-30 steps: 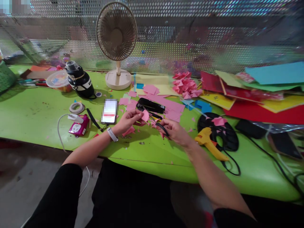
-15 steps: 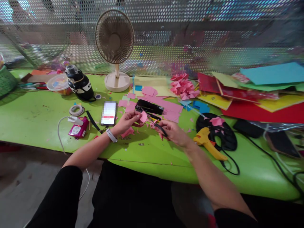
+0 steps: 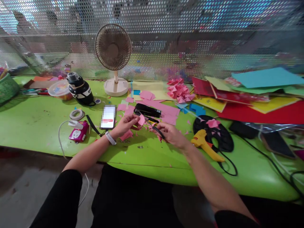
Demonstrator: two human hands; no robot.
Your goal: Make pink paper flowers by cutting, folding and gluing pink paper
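My left hand pinches a small piece of pink paper above the green table. My right hand is closed around the black handles of a pair of scissors, whose blades reach up and left to the paper. Pink scraps lie on the table under both hands. A black stapler sits just behind the paper on a spread of pink sheets.
A phone, tape roll, pink charger and black bottle lie to the left. A fan stands behind. A yellow glue gun, folded pink shapes and stacked coloured card fill the right.
The view has tilted a little, so everything sits slightly lower in the frame. Both hands stay together on the paper and scissors, with the blades working at the pink piece.
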